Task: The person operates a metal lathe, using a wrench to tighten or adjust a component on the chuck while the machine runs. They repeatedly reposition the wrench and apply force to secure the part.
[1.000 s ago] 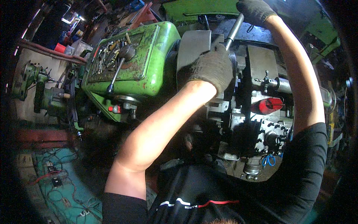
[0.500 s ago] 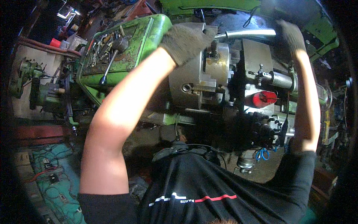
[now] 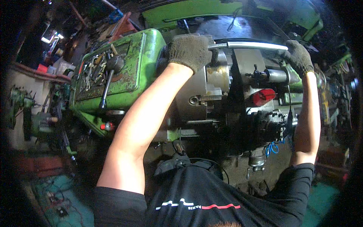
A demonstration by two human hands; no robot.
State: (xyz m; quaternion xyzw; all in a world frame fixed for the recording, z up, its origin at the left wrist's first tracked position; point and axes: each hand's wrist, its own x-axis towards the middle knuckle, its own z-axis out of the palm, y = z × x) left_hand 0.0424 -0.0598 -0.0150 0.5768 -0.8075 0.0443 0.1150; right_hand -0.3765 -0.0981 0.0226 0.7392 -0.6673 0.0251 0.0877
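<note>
In the head view, a long shiny steel bar point(image 3: 253, 45) is seen lying level across the top of the round grey metal lathe chuck point(image 3: 202, 89), just right of the green cast headstock point(image 3: 124, 70). The gloved left hand point(image 3: 189, 51) is clamped over the bar's chuck end, the gloved right hand point(image 3: 298, 56) around its far right end. The step is judged best done with the inner end kept fully seated, force applied evenly at the outer end, and both wrists kept clear of the red-capped tool post point(image 3: 264, 97).
</note>
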